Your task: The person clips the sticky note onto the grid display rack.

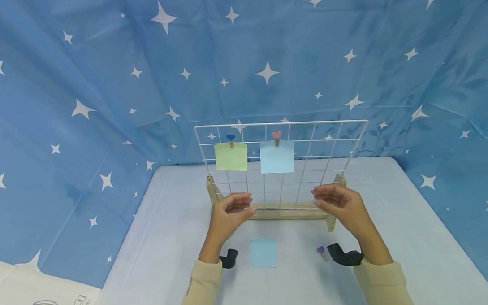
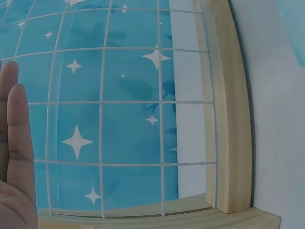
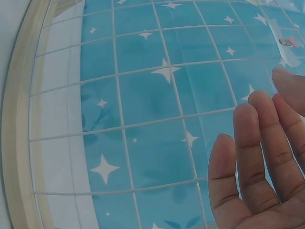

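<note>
I find the left hand (image 1: 230, 216) and right hand (image 1: 342, 203) flanking lower centre, fingers and thumbs parted, near the mid-frame wire grid rack (image 1: 306, 157); contact I cannot confirm. A loose blue paper note (image 1: 263, 253) lies bottom centre.

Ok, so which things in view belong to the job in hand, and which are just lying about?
Likely part of the job:
wire grid on its wooden stand
green note with blue heart clip
pale blue note with pink heart clip
loose blue note
purple heart clip

Probably just there:
star-print backdrop
cream printed sheet, lower left
</note>
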